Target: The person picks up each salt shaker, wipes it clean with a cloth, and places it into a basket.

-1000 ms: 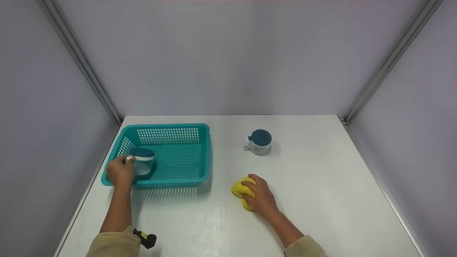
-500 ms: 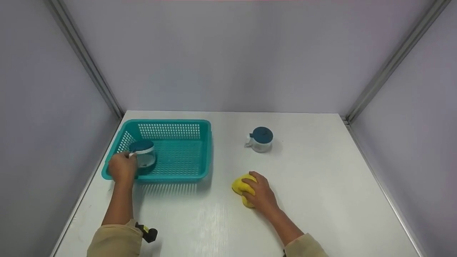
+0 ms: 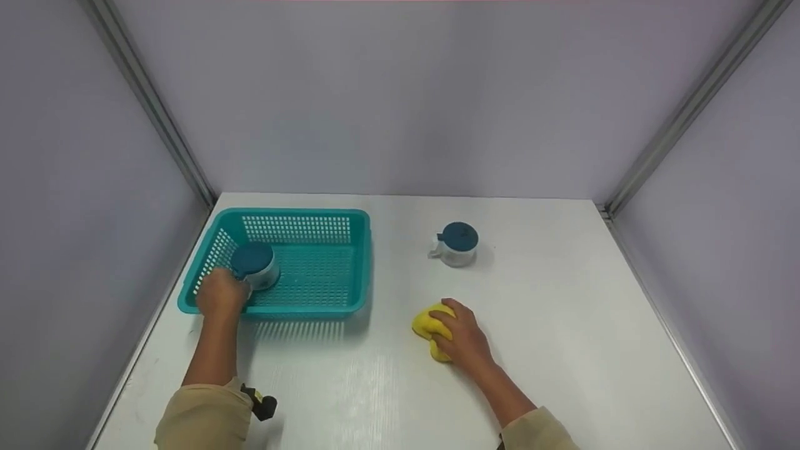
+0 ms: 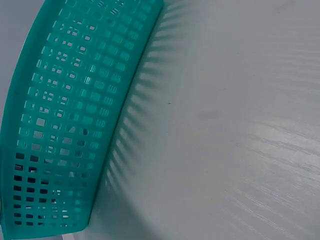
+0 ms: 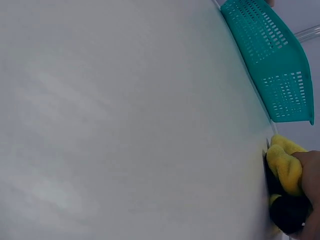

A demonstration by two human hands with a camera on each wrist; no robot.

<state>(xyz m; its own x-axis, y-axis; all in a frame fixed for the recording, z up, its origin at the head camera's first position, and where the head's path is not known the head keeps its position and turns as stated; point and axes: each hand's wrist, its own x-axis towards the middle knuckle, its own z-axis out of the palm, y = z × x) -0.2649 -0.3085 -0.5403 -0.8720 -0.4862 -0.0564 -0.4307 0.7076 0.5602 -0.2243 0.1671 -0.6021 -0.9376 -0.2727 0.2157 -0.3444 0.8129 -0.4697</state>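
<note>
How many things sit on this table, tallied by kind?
Jars: 2, one in the basket gripped by the left hand, one on the table.
Basket: 1.
Yellow cloth: 1, under the right hand.
Total: 4.

Basket [image 3: 325, 306] – teal perforated plastic, semi-gloss; cloth [image 3: 428, 325] – yellow, soft nap; table [image 3: 562, 350] – smooth white w/ faint sheen.

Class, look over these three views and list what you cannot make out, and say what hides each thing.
1. Head view: the left hand covers the handle side of the jar in the basket, so its grip is hidden.
2. Head view: the right hand covers much of the yellow cloth.
3. Left wrist view: hand and jar are out of frame.
4. Right wrist view: the cloth is cut off by the edge.
5. Second jar: contents too small to tell.
</note>
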